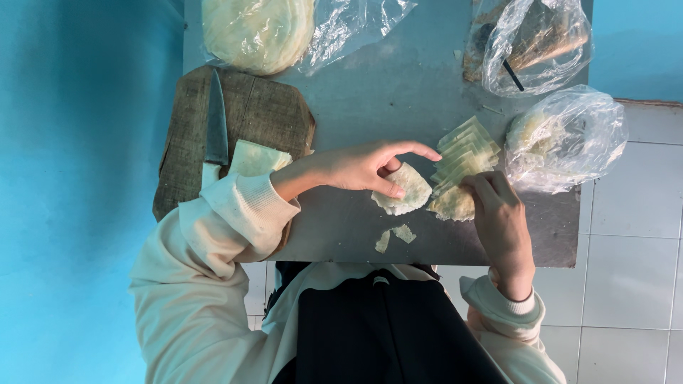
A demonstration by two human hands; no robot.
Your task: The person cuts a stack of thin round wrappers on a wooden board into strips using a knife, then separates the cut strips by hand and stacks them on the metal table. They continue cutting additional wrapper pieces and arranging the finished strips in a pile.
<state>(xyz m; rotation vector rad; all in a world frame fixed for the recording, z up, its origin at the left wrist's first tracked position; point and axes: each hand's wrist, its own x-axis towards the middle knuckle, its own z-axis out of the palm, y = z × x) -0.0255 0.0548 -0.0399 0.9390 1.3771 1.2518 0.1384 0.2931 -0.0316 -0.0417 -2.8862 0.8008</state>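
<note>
Far left: blue wall (78,178), flat matte paint. Next, a worn wooden cutting board (263,114), dark, rough grain, clipped corners, lying on a grey metal table (384,92) with a dull scuffed top. A knife (215,121) lay on the board, steel blade pointing away from the person, pale handle near the sleeve. Just beside it, a pale square dough sheet (256,158), thin and smooth, partly under the cream ribbed cuff. Top of the board: a round stack of flat dough wrappers (257,28) in crinkled clear plastic.

Left hand (359,169) reached across the table, thumb and bent fingers pinching the edge of a fan-shaped dough piece (404,190), index finger stretched out straight. The piece lay flat on the table, rough-edged, off-white. Below it, two small dough scraps (395,237), torn, near the table's front edge.

Right of that, a fanned stack of cut dough wedges (466,153), pale green-white, layered edges like steps. Right hand (501,220) rested on the stack's near end, fingers pressed together and curled down onto the lowest wedge.

Further right: clear plastic bag (565,139), crumpled, holding pale dough; above it another plastic bag (533,43) with brownish contents and a dark stick. Far right, white floor tiles (633,235).
</note>
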